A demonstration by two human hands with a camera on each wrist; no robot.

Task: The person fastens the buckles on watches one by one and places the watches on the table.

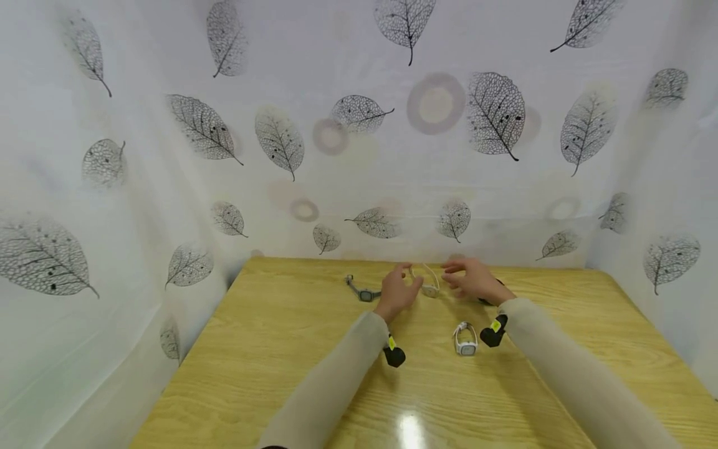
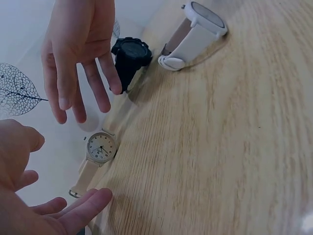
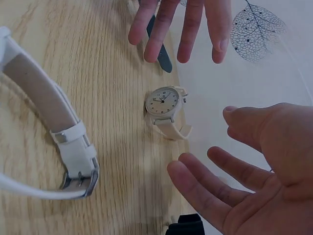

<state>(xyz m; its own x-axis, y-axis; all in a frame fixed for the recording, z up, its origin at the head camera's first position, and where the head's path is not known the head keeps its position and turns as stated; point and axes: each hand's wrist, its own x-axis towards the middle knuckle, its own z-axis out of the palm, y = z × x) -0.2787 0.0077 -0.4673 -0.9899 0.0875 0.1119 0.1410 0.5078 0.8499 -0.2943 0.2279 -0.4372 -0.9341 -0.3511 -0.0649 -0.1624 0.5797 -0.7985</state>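
A cream-strapped watch [image 1: 430,290] with a round white dial [image 2: 101,147] stands on the table between my two hands. My left hand [image 1: 399,291] is just to its left, fingers spread and loosely bent, touching nothing that I can see. On the other side, my right hand [image 1: 471,279] hovers with relaxed fingers and holds nothing. In the right wrist view a gap shows between the watch [image 3: 163,101] and both hands. A grey-blue watch [image 1: 366,295] lies left of my left hand. Partly hidden behind my right wrist is a black watch [image 2: 132,51].
Nearer to me, a white watch [image 1: 467,348] with a buckled strap [image 3: 73,147] stands on the wooden table [image 1: 269,362]. A white curtain [image 1: 359,181] printed with leaves hangs close behind the table's far edge and along both sides.
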